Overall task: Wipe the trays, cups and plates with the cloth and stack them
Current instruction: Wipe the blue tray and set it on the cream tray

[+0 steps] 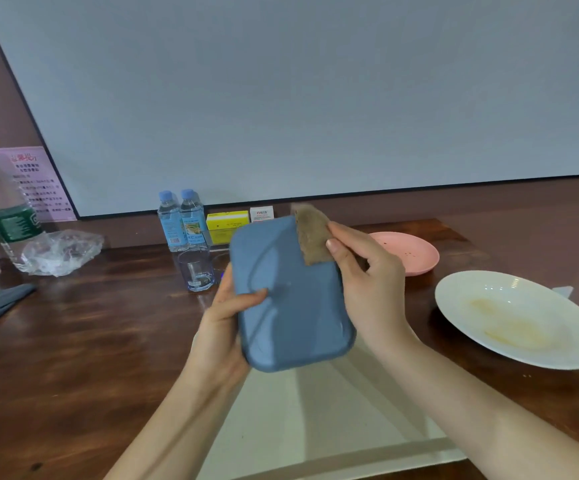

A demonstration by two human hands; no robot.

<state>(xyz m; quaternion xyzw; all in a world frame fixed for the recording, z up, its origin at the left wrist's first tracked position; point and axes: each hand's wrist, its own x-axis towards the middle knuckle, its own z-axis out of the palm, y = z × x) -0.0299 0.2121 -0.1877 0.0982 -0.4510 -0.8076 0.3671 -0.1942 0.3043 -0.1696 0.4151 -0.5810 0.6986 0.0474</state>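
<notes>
Left hand (225,327) grips blue tray (291,306) by left edge, raised above wooden surface (90,323). Right hand (367,282) pinches brown cloth (310,237) on tray's top right corner. White plate (461,313), yellow-smeared, at right, with pink plate (409,251) behind. Small bottles (180,220), pink notice (39,181) — print too blurred to read.

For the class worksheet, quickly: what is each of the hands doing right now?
Left hand: grips the tray.
Right hand: pinches the cloth at the tray's top corner.
</notes>
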